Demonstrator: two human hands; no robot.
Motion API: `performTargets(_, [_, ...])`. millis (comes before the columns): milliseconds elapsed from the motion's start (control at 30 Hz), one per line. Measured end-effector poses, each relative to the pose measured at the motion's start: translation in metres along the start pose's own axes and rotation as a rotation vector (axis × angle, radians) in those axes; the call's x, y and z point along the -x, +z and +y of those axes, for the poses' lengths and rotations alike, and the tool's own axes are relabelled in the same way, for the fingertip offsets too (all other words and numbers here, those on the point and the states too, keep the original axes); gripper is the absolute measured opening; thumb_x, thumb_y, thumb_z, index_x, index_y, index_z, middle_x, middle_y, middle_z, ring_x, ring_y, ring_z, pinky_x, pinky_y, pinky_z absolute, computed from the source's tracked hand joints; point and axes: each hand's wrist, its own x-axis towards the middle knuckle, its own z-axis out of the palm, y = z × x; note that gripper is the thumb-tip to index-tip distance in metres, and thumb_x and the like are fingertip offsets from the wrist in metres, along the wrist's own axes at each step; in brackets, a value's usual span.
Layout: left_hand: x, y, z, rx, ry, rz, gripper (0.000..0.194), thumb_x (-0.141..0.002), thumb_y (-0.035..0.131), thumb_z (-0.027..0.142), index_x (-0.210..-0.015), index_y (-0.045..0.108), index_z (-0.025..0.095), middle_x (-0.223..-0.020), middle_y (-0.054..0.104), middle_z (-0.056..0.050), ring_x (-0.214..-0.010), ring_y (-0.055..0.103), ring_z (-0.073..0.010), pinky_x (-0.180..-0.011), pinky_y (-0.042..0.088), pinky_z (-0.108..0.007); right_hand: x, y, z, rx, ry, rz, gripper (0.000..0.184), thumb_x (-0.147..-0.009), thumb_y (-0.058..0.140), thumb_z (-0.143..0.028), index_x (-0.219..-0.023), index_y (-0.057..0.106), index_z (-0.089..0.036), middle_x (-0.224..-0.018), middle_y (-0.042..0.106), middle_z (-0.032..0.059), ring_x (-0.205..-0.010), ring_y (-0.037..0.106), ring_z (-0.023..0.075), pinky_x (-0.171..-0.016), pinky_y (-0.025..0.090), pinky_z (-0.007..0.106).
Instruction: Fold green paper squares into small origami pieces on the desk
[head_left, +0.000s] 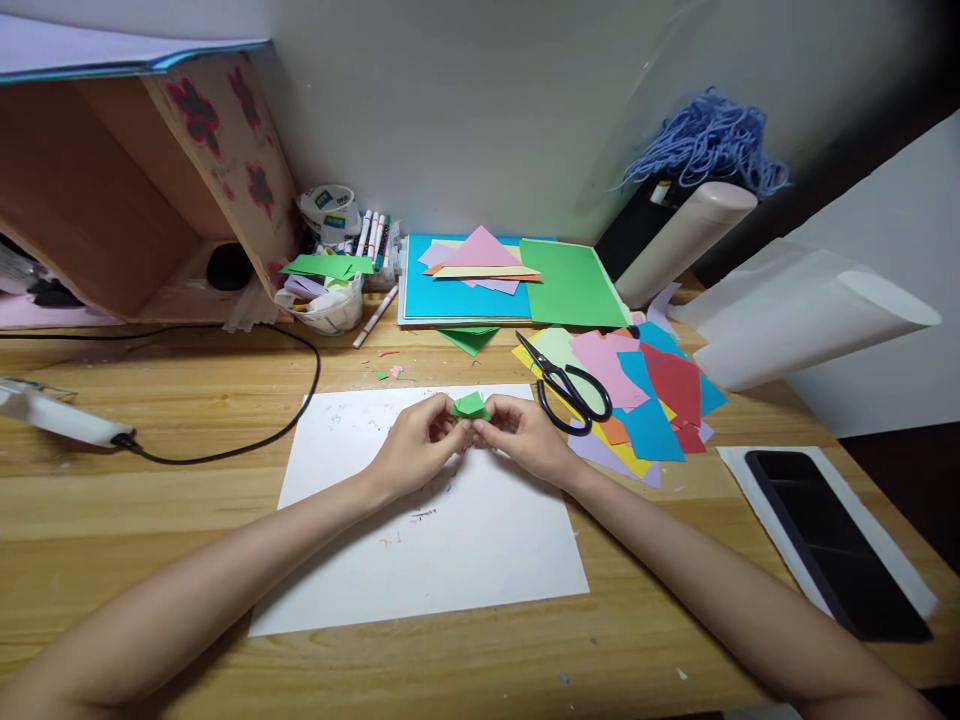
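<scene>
Green paper [471, 405], pinched by left hand [421, 440] and right hand [525, 440] above the white sheet [495, 550], might tear if tugged unevenly.

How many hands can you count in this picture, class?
2: the left hand and the right hand, both holding the small green paper over the white sheet. No other hands show.

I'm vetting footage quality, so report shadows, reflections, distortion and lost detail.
Head view: a soft shadow lies on the white sheet below the left hand; head view: faint streaks, probably reflections, cross the black device; head view: the box at left looks lens-stretched; head view: finer folds of the green paper are too small to make out.
</scene>
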Motion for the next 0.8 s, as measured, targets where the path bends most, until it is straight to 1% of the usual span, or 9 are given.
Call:
performTargets(133, [-0.0001,-0.0004,0.0009,-0.040,-0.012,0.002,0.018,-0.084,0.048,0.032,-0.076,0.049,0.016,-0.068,0.060,-0.001,-0.061,0.054,-0.0129,-0.057,0.039,-0.025,-0.0006,-0.0009,0.0014,0.003,0.003,-0.007,0.023,-0.078,0.059,-0.036,-0.069,0.051,-0.017,-0.071,0.060,0.0019,-0.068,0.058,0.0137,-0.065,0.045,0.027])
performTargets(267, [-0.0011,-0.0015,-0.0012,0.005,-0.024,-0.002,0.018,-0.084,0.047,0.032,-0.077,0.049,0.016,-0.068,0.059,-0.001,-0.059,0.053,-0.0126,-0.056,0.038,-0.024,-0.0008,-0.0024,-0.0007,-0.012,-0.002,-0.035,0.022,-0.080,0.056,-0.037,-0.072,0.054,-0.016,-0.068,0.061,0.0017,-0.064,0.057,0.0129,-0.062,0.045,0.026])
performTargets(400, [-0.0023,-0.0029,-0.0031,0.059,-0.031,-0.010,0.017,-0.083,0.046,0.031,-0.078,0.049,0.016,-0.069,0.059,-0.001,-0.059,0.052,-0.0122,-0.056,0.037,-0.024,-0.0008,-0.0047,-0.0034,0.043,-0.017,-0.063,0.031,-0.085,0.048,-0.040,-0.069,0.057,-0.016,-0.066,0.060,0.0022,-0.059,0.052,0.0110,-0.057,0.041,0.025])
performTargets(467, [-0.0026,-0.0034,-0.0030,0.073,-0.034,-0.009,0.014,-0.083,0.045,0.029,-0.078,0.048,0.016,-0.067,0.057,0.000,-0.059,0.051,-0.0123,-0.056,0.037,-0.024,-0.0011,-0.0053,-0.0035,0.041,-0.015,-0.035,0.034,-0.086,0.045,-0.042,-0.068,0.058,-0.016,-0.062,0.058,0.0013,-0.056,0.049,0.0105,-0.056,0.040,0.025])
performTargets(533, [-0.0025,-0.0035,-0.0022,0.060,-0.038,-0.018,0.010,-0.082,0.043,0.026,-0.079,0.047,0.017,-0.066,0.055,0.001,-0.059,0.051,-0.0126,-0.056,0.037,-0.024,-0.0016,-0.0052,-0.0028,0.002,-0.017,0.024,0.033,-0.086,0.045,-0.043,-0.074,0.058,-0.016,-0.060,0.053,-0.0006,-0.054,0.048,0.0102,-0.054,0.040,0.024])
performTargets(600, [-0.0022,-0.0031,-0.0007,-0.011,-0.025,-0.032,0.006,-0.079,0.042,0.022,-0.076,0.045,0.018,-0.066,0.053,0.002,-0.059,0.049,-0.0127,-0.056,0.035,-0.024,-0.0018,-0.0043,-0.0024,-0.054,-0.022,0.071,0.027,-0.084,0.049,-0.043,-0.085,0.057,-0.017,-0.062,0.051,-0.0018,-0.055,0.049,0.0101,-0.054,0.041,0.024])
performTargets(667, [-0.0018,-0.0023,0.0009,-0.140,0.016,-0.050,0.008,-0.077,0.043,0.021,-0.069,0.042,0.018,-0.064,0.048,0.003,-0.059,0.044,-0.0125,-0.054,0.031,-0.024,-0.0018,-0.0032,-0.0025,-0.085,-0.026,0.065,0.026,-0.081,0.056,-0.042,-0.090,0.056,-0.018,-0.070,0.053,-0.0009,-0.059,0.051,0.0105,-0.056,0.042,0.024])
performTargets(733, [-0.0013,-0.0015,0.0021,-0.269,0.066,-0.058,0.014,-0.074,0.045,0.021,-0.063,0.038,0.019,-0.060,0.042,0.003,-0.057,0.038,-0.0121,-0.053,0.027,-0.024,-0.0015,-0.0027,-0.0029,-0.071,-0.028,0.031,0.025,-0.078,0.059,-0.041,-0.085,0.055,-0.018,-0.074,0.054,0.0002,-0.064,0.051,0.0110,-0.058,0.043,0.024])
performTargets(800, [-0.0010,-0.0011,0.0021,-0.311,0.093,-0.056,0.018,-0.074,0.046,0.023,-0.060,0.036,0.019,-0.059,0.038,0.004,-0.056,0.036,-0.0118,-0.052,0.026,-0.024,-0.0014,-0.0029,-0.0032,-0.054,-0.030,0.006,0.024,-0.078,0.060,-0.041,-0.079,0.055,-0.017,-0.074,0.054,0.0005,-0.065,0.051,0.0112,-0.060,0.043,0.024])
